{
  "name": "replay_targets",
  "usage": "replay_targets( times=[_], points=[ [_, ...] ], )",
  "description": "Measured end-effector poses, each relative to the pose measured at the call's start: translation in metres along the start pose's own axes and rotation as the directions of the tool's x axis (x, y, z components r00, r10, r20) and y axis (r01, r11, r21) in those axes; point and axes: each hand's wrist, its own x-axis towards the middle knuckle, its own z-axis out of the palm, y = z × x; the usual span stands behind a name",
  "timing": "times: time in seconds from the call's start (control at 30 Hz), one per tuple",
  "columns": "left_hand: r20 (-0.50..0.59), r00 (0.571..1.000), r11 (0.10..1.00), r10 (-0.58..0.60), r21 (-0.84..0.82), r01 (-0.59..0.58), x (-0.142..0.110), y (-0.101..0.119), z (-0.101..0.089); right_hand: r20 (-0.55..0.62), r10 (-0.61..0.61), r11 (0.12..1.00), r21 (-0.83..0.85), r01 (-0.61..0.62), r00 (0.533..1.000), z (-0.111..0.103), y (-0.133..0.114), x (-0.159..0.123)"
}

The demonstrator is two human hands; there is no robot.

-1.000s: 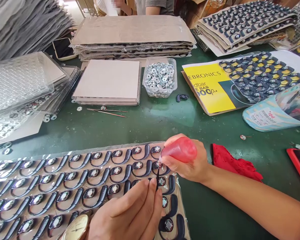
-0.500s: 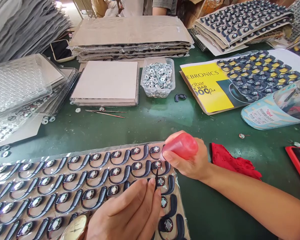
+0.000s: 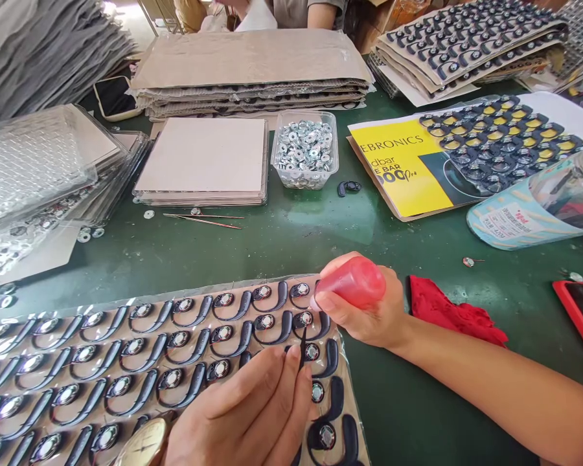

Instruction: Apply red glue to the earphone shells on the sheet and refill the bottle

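One sheet point(image 3: 348, 404): lies under left hand point(image 3: 247, 408) and partly under right hand point(image 3: 374, 323); better to keep it flat.
Two hands: left pinched on black tweezers point(image 3: 303, 346), right wrapped round red bottle point(image 3: 357, 281); near, not touching.
Red bottle: one; should be squeezed softly, I think.
Tweezers: two pairs; the black should stay steady, metal tweezers point(image 3: 208, 222) lie beyond left hand.
Worked hook point(image 3: 305, 319): one, between the hands, at black tip.
Silver discs point(image 3: 301, 145): beyond both hands, too many to count.
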Motion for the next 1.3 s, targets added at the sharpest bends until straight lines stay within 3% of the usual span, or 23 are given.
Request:
replay_targets(
  times=[0.27,0.43,0.7,0.9,1.03,1.3],
  points=[
    [0.049,0.997,0.997,-0.064,-0.040,0.066,-0.001,0.005,-0.003,0.032,0.052,0.997,-0.051,-0.050,0.998,0.000,0.000,0.000],
    [-0.075,0.997,0.996,0.003,-0.091,-0.010,-0.004,-0.002,0.002,0.027,-0.003,0.996,-0.088,0.006,1.000,-0.002,-0.001,0.001],
    [-0.070,0.974,0.948,-0.216,-0.253,0.192,-0.003,-0.001,0.004,0.006,0.011,0.993,-0.117,-0.010,1.000,-0.005,-0.002,0.001],
    [-0.068,0.971,0.932,-0.230,-0.303,0.199,0.002,-0.008,-0.002,0.012,0.022,0.997,-0.079,-0.021,1.000,-0.005,-0.002,0.000],
    [-0.003,0.982,0.929,-0.190,-0.323,0.179,0.005,-0.015,-0.007,0.033,0.032,0.996,-0.078,-0.030,0.999,-0.005,-0.002,-0.001],
    [-0.017,0.930,0.828,-0.368,-0.461,0.319,0.012,-0.027,-0.008,0.053,-0.025,1.000,-0.014,0.026,0.998,-0.002,0.000,-0.004]
  ],
)
